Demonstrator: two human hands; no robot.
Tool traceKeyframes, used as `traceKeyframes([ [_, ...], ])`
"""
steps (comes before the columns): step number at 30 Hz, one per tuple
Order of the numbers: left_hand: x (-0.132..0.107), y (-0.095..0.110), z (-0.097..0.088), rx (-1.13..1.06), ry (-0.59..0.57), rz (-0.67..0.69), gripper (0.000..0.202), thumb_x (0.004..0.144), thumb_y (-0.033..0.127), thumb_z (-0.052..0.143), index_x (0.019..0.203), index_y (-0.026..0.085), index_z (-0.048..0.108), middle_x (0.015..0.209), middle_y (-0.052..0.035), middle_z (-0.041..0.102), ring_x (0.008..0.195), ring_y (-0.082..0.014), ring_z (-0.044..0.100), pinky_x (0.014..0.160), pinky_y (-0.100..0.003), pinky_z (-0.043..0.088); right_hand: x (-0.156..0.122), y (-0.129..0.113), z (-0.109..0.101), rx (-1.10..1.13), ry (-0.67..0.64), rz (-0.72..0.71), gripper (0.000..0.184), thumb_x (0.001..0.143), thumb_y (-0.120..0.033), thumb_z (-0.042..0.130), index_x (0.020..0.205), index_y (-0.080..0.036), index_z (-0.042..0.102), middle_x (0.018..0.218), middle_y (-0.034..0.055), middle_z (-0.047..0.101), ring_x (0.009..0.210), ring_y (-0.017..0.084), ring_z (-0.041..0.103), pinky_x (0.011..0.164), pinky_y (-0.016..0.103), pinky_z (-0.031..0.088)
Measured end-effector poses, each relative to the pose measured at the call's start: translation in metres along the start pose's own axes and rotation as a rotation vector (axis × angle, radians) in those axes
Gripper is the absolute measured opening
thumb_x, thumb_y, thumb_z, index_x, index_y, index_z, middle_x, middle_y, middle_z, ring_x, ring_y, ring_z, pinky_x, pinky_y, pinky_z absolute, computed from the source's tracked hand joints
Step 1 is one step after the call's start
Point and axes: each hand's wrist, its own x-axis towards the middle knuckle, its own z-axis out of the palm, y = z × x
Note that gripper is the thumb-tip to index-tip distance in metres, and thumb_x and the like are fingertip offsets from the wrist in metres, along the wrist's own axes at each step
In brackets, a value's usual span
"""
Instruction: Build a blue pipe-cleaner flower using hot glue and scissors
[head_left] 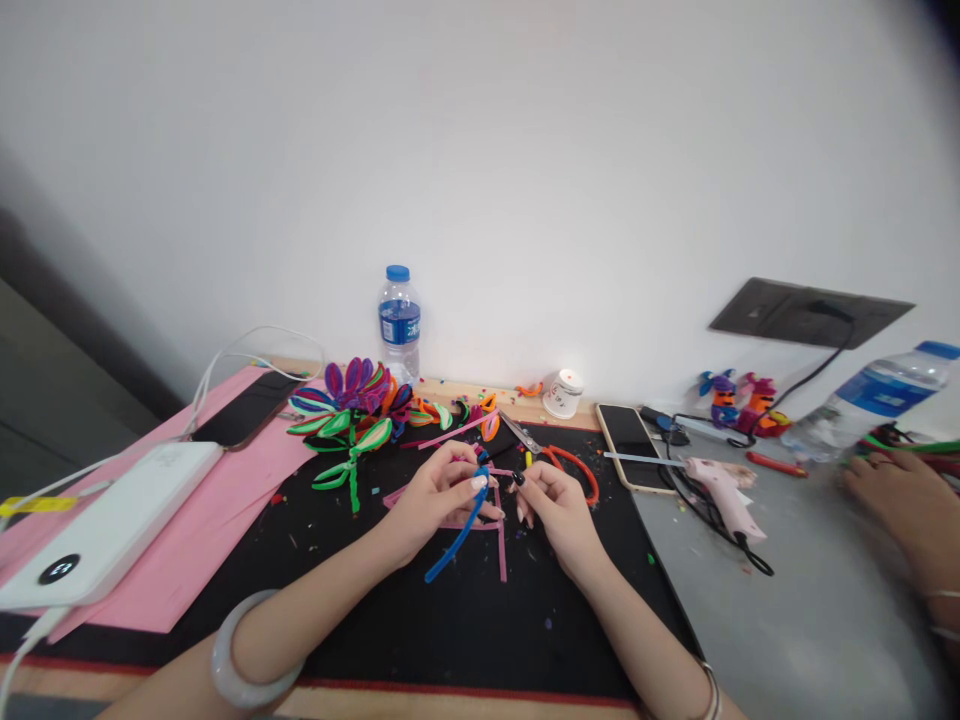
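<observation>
Smartphones [244, 409]: two, well left and just right of the orange-handled scissors [552, 456].
Bottles [400, 325]: two, behind-left and far right of the scissors.
Left hand [444, 492]: fingers bent, pinching the blue pipe cleaner.
Blue pipe cleaner [459, 545]: I count one, front-left of the scissors; long axis diagonal, free end down-left.
Right hand [556, 510]: fingers curled; on my feed I can't tell whether it grips the pink pipe cleaner [502, 472].
Glue gun [724, 495]: one, right of the scissors.
</observation>
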Motion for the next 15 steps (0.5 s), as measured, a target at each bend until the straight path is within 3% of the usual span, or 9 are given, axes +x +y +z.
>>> traceKeyframes([
  [15,0.0006,-0.0016,-0.0017,0.014,-0.013,0.008,0.023,0.076,0.028,0.059,0.087,0.023,0.04,0.083,0.004,0.054,0.064,-0.0136,0.066,0.056,-0.02,0.05,0.0,0.0022,0.0002,0.01,-0.004,0.004,0.025,0.077,-0.036,0.056,0.065,-0.016,0.049,0.045,-0.0049,0.05,0.037,0.006,0.038,0.04,0.019,0.028],
])
